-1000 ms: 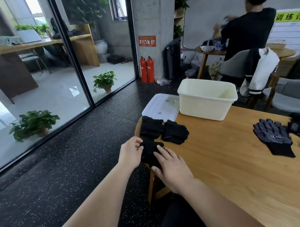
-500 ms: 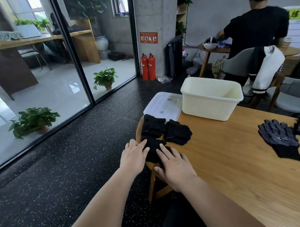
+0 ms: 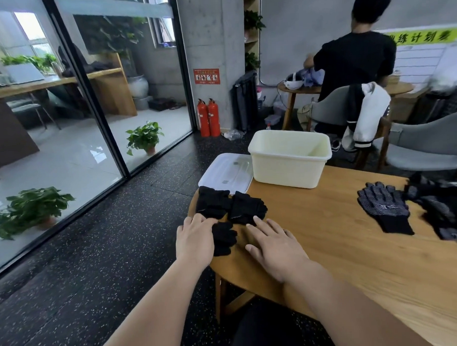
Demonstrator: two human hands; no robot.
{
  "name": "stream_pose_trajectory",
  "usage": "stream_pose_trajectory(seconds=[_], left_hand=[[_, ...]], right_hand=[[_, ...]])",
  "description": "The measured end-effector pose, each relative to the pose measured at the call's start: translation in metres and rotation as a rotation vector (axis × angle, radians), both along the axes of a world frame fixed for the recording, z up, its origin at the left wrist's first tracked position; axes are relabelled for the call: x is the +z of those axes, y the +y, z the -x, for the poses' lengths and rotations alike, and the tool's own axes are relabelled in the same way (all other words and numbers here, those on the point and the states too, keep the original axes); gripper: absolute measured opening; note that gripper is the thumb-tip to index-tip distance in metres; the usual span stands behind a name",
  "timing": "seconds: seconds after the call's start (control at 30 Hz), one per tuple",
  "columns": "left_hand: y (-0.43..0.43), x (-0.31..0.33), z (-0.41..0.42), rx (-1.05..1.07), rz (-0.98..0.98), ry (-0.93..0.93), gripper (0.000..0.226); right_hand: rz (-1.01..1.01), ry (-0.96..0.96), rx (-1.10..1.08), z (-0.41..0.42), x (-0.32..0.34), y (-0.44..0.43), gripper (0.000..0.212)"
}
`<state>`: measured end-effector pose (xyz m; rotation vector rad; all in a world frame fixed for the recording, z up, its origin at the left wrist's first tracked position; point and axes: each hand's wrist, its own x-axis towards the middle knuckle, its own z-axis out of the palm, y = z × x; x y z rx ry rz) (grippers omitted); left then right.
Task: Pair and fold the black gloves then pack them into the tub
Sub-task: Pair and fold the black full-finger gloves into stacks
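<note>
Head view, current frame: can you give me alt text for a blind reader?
The left hand touches a folded black glove bundle at the near corner of the wooden table, while the right hand lies flat beside it. Two more folded bundles sit just beyond, before a cream tub and its lid; loose gloves lie at the right.

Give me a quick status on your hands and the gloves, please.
Left hand presses nearest glove bundle. Right hand flat on table. Tub looks empty; two folded bundles before it.
</note>
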<state>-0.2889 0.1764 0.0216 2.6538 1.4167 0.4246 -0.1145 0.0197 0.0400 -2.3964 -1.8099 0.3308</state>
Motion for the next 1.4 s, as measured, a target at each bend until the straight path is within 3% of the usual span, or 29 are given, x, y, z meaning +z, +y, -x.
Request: stream_pose_trajectory(seconds=[0.07,0.3,0.57,0.83,1.4], left_hand=[[0.0,-0.001,-0.001,-0.001,0.028,0.093,0.054],[-0.001,-0.002,0.011,0.018,0.108,0.074,0.042],[-0.012,0.018,0.004,-0.097,0.08,0.083,0.054],[-0.058,0.034,-0.076,-0.315,0.048,0.008,0.055],[-0.192,0.004,-0.231,-0.737,0.086,0.1,0.054]], right_hand=[[0.018,0.019,-0.026,-0.012,0.005,-0.013,0.062],[0.077,0.041,-0.051,-0.028,0.002,-0.042,0.064],[0.054,0.038,-0.023,-0.021,0.007,-0.038,0.065],[0.042,-0.011,-0.142,-0.063,0.017,-0.068,0.068],[0.094,-0.031,-0.524,-0.173,-0.017,-0.212,0.065]])
